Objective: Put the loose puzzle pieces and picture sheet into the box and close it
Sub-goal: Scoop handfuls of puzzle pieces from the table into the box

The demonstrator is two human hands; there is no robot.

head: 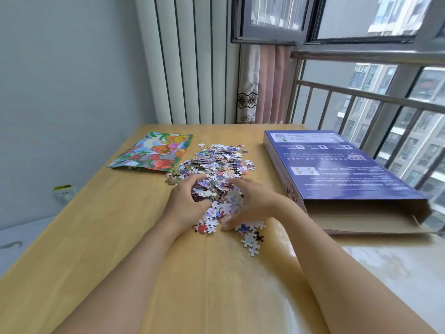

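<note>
A heap of loose puzzle pieces (216, 162) lies in the middle of the wooden table (108, 237). My left hand (185, 203) and my right hand (252, 201) cup the near part of the heap from both sides, fingers curled round a mound of pieces between them. A few stray pieces (251, 239) lie just in front of my right hand. The colourful picture sheet (154, 150) lies flat at the far left of the heap. The blue puzzle box (337, 169) lies on the right, its near end open with the cardboard flap (375, 225) folded out.
A window with a metal railing (375, 97) runs along the table's right side. A curtain (262, 85) hangs in the far corner. A wall socket (64, 193) sits low on the left wall beside the table's left edge.
</note>
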